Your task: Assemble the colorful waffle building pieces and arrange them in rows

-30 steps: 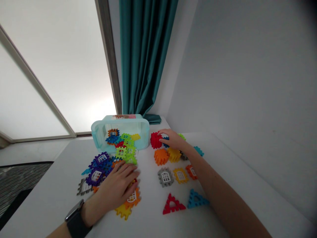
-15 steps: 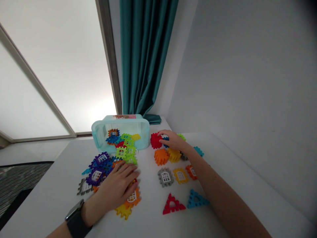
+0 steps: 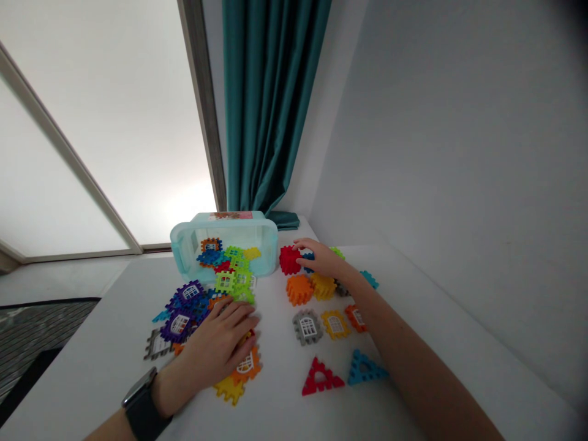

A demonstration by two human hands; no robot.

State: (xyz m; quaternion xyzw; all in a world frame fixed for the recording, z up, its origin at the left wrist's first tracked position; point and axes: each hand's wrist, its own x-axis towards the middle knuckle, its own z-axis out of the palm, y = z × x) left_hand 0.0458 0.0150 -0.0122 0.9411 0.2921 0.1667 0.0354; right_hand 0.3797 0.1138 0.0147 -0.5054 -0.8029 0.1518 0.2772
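My left hand (image 3: 225,337) lies with fingers spread over a loose pile of plastic pieces, between purple window pieces (image 3: 178,324) and an orange window piece (image 3: 248,365). At the far right group, my right hand (image 3: 321,258) reaches over a blue stack (image 3: 308,262), its fingertips at the edge of the red stack (image 3: 289,260); whether it grips anything I cannot make out. Orange (image 3: 298,290) and yellow (image 3: 323,286) stacks stand just nearer. In front of them lie a grey window piece (image 3: 307,327), a yellow one (image 3: 335,324) and an orange one (image 3: 355,318).
A pale blue bin (image 3: 270,245) lies on its side at the back, pieces spilling from its mouth. Red (image 3: 320,378) and blue (image 3: 365,369) triangles lie at the front right of the white table (image 3: 285,416). A green curtain (image 3: 271,110) hangs behind, beside a wall.
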